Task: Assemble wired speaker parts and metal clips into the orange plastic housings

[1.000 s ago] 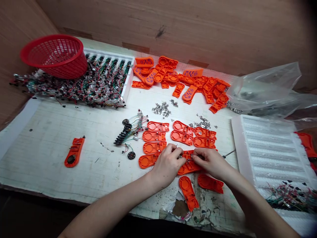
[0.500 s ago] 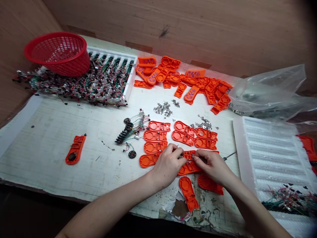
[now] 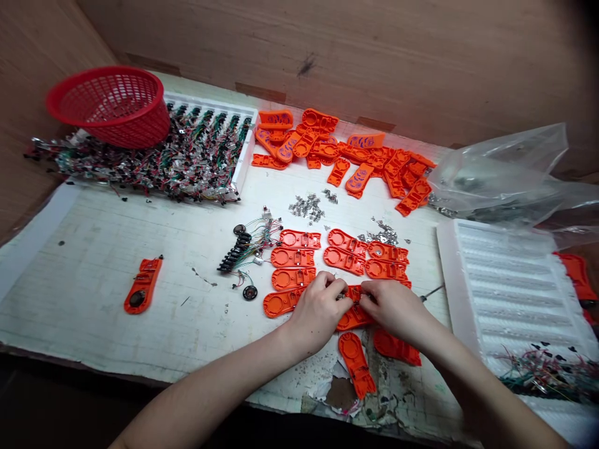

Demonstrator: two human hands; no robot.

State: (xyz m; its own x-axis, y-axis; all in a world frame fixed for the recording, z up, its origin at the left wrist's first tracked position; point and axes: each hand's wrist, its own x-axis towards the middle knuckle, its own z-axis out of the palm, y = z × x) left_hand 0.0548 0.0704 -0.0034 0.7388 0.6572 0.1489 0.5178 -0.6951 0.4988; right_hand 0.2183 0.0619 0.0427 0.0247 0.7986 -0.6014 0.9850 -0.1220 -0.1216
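Both hands meet over orange plastic casing halves (image 3: pixel 354 318) lying open side up on the table. My left hand (image 3: pixel 318 312) is closed in a pinch, with a glint of small metal pieces (image 3: pixel 340 297) at its fingertips. Beside it, my right hand (image 3: pixel 393 308) has thumb and fingers pressed together over the casing; what they grip is hidden. More casing halves (image 3: pixel 294 257) lie in rows in front of the hands. Loose small metal contacts (image 3: pixel 384 233) and another pile of contacts (image 3: pixel 306 207) lie beyond them. A single casing half (image 3: pixel 356 365) rests nearer the table edge.
Wired speakers (image 3: pixel 236 249) lie left of the rows. A fitted casing (image 3: pixel 143 287) sits farther left. A red basket (image 3: pixel 135 118) stands on a wire-filled tray (image 3: pixel 246 156). Orange casings (image 3: pixel 322 146) are heaped behind. At right are a white foam tray (image 3: pixel 510 287), plastic bag (image 3: pixel 505 168) and screwdriver (image 3: pixel 433 292).
My right hand has shifted slightly left, closer to my left hand, and now covers more of the casing. My left hand stays in nearly the same place. The view has moved a little.
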